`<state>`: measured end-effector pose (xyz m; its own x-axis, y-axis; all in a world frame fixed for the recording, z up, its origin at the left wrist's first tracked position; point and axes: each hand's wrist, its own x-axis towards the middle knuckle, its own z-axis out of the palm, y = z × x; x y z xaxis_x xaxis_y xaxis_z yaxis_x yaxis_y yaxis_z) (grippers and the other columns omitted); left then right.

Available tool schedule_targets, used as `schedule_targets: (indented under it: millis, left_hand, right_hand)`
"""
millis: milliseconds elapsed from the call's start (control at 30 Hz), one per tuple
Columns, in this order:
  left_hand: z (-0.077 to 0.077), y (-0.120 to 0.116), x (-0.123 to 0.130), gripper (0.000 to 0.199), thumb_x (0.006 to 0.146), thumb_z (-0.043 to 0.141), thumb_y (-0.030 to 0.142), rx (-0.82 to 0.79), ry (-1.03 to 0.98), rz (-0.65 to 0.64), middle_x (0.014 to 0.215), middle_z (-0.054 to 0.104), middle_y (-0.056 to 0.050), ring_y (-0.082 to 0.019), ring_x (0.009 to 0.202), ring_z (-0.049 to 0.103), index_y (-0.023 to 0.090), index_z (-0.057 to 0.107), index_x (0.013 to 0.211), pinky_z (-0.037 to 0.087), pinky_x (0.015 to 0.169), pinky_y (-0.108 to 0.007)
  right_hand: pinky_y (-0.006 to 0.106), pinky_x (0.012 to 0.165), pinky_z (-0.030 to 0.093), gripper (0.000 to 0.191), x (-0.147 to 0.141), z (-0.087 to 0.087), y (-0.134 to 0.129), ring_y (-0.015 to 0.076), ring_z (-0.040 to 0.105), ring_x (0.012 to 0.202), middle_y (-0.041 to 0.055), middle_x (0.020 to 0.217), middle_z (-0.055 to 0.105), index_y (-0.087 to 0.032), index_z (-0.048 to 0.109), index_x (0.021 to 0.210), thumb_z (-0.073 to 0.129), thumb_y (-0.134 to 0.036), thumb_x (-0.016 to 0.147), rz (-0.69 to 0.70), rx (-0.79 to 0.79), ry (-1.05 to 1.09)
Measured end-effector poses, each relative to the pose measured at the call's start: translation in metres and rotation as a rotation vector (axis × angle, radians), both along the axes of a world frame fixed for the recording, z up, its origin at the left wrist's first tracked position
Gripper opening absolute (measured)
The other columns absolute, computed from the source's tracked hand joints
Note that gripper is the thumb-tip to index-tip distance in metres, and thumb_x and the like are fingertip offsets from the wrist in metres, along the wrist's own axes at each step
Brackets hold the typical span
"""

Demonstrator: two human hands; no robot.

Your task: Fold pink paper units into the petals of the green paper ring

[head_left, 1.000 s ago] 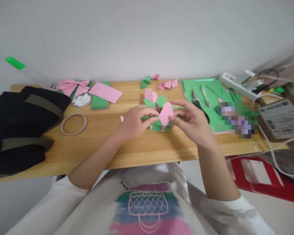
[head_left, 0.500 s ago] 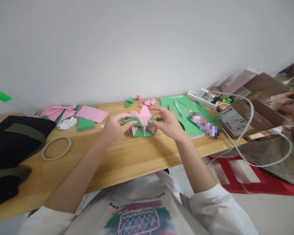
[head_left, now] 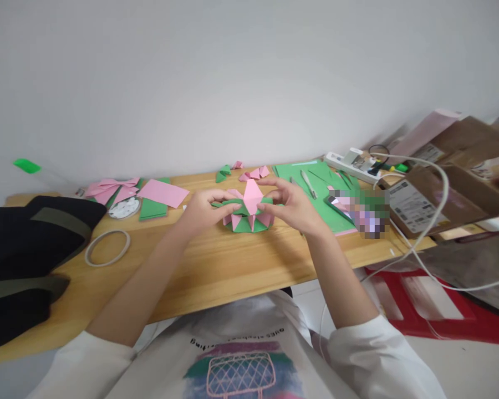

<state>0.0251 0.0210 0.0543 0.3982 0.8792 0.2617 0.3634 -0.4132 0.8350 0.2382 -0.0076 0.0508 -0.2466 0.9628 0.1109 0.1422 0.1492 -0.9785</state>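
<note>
A folded paper flower (head_left: pixel 253 195) with pink petals and green leaf points stands on the wooden table, in the middle of the head view. On its left side, my left hand (head_left: pixel 210 213) pinches a green point between thumb and fingers. My right hand (head_left: pixel 291 205) grips the right side, thumb in front and fingers behind the petals. One pink petal rises upright between the two hands. The flower's lower ring of green and pink folds shows beneath my fingers; its back is hidden.
Left on the table lie a tape roll (head_left: pixel 107 248), pink paper (head_left: pixel 164 193), a white spotted disc (head_left: pixel 125 208) and black cloth (head_left: pixel 33 238). Rightward are a green sheet (head_left: pixel 326 213), a craft knife (head_left: pixel 309 184), a blurred phone (head_left: pixel 353 210), a power strip (head_left: pixel 351 166) and cardboard boxes (head_left: pixel 424 194).
The view has shifted slightly, so everything appears a little further right. Both hands keep their hold on the paper flower, with the right fingers a little closer around it.
</note>
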Motion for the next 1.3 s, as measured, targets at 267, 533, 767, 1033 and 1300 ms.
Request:
schedule_targets:
  millis: [267,533,767,1033,1300]
  left_hand:
    - [0.003,0.001,0.001,0.014,0.074,0.067,0.03,-0.068,-0.073,-0.072,0.07,0.073,-0.002,-0.012,0.057,0.062,0.017,0.072,0.075,0.049,0.057,-0.024]
    - [0.003,0.0,-0.005,0.014,0.078,0.066,0.029,-0.05,-0.04,-0.147,0.075,0.072,-0.001,-0.012,0.061,0.063,0.018,0.071,0.071,0.048,0.057,-0.022]
    - [-0.009,-0.018,-0.019,0.011,0.08,0.067,0.029,0.017,0.065,-0.29,0.078,0.073,-0.003,-0.018,0.079,0.066,0.021,0.073,0.075,0.051,0.075,-0.03]
    - [-0.028,-0.068,-0.026,0.016,0.09,0.057,0.022,0.162,0.194,-0.318,0.093,0.075,-0.003,-0.021,0.094,0.065,0.024,0.072,0.088,0.048,0.091,-0.038]
    - [-0.047,-0.096,-0.021,0.009,0.088,0.063,0.026,0.22,0.103,-0.23,0.092,0.073,-0.004,-0.019,0.095,0.062,0.02,0.069,0.09,0.047,0.09,-0.037]
  right_hand:
    - [0.022,0.041,0.042,0.055,-0.001,0.005,0.002,0.0096,0.054,0.042,-0.0064,0.06,0.064,-0.019,0.053,0.118,0.075,-0.033,0.071,0.013,-0.022,0.066]
    - [0.023,0.045,0.046,0.054,-0.005,0.01,-0.001,0.0112,0.058,0.047,-0.0042,0.063,0.067,-0.017,0.053,0.121,0.074,-0.032,0.073,0.075,-0.04,0.024]
    - [0.029,0.068,0.056,0.034,-0.008,0.001,-0.031,0.0159,0.07,0.073,0.0017,0.085,0.074,-0.021,0.061,0.112,0.066,-0.02,0.078,0.115,0.116,-0.2]
    - [0.04,0.099,0.05,0.04,-0.018,-0.019,-0.086,0.0188,0.068,0.099,0.0021,0.096,0.074,-0.026,0.055,0.124,0.064,-0.021,0.085,0.034,0.2,-0.242]
    - [0.035,0.089,0.056,0.04,-0.026,-0.032,-0.107,0.0172,0.069,0.094,0.0042,0.109,0.071,-0.027,0.056,0.123,0.065,-0.019,0.085,-0.039,0.158,-0.207]
